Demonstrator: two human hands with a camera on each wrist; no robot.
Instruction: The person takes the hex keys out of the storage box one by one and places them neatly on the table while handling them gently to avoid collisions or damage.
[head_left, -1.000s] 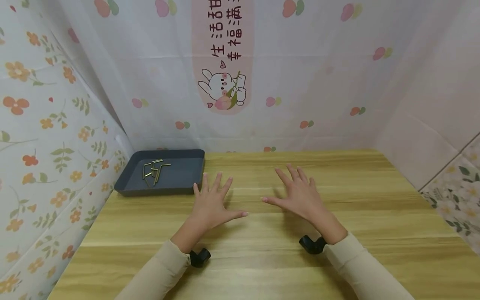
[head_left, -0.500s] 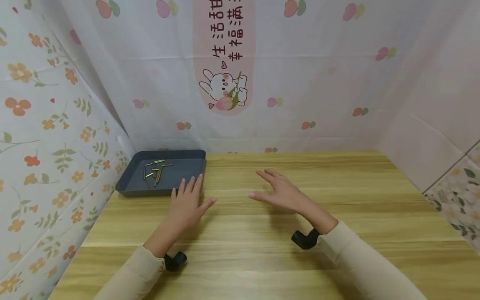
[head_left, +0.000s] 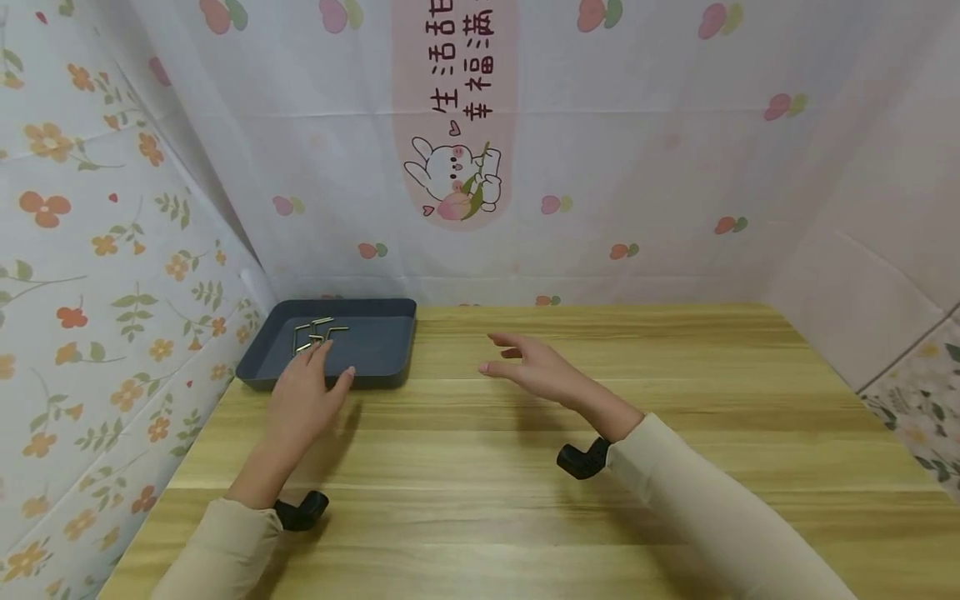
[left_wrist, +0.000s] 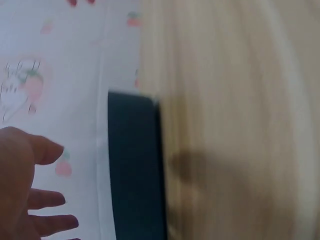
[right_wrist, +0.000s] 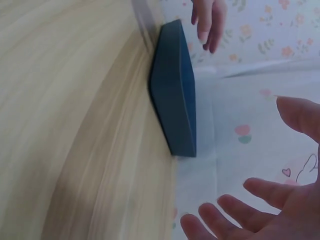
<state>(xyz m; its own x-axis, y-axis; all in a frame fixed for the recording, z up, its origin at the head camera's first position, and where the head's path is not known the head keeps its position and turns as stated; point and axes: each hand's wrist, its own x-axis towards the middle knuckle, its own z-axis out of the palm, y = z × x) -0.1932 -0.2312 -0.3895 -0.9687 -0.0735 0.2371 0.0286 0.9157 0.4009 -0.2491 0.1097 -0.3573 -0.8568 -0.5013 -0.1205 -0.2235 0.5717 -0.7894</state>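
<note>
A dark blue-grey tray point(head_left: 375, 346) stands at the back left of the table. In it lie several brass-coloured L-shaped hex keys point(head_left: 337, 328), partly hidden by the fingers. My left hand point(head_left: 300, 396) hovers at the tray's near edge, its fingers reaching over the keys and its thumb held apart. I see no object in it. In the left wrist view, the left fingers point(left_wrist: 47, 199) are spread above the tray wall point(left_wrist: 135, 165). My right hand point(head_left: 536, 368) is in the air over the middle of the table, thumb and fingers apart, holding nothing. The right wrist view shows its fingers point(right_wrist: 240, 212) spread.
The wood-grain table point(head_left: 480, 500) reaches to a white curtain point(head_left: 637, 167) with a rabbit print at the back. A floral cloth point(head_left: 120, 250) hangs along the left side. Black wrist cameras point(head_left: 300, 510) sit under both wrists.
My left hand has moved left from the middle of the table to over the tray's near edge. My right hand has shifted left too, its fingers drawn closer together.
</note>
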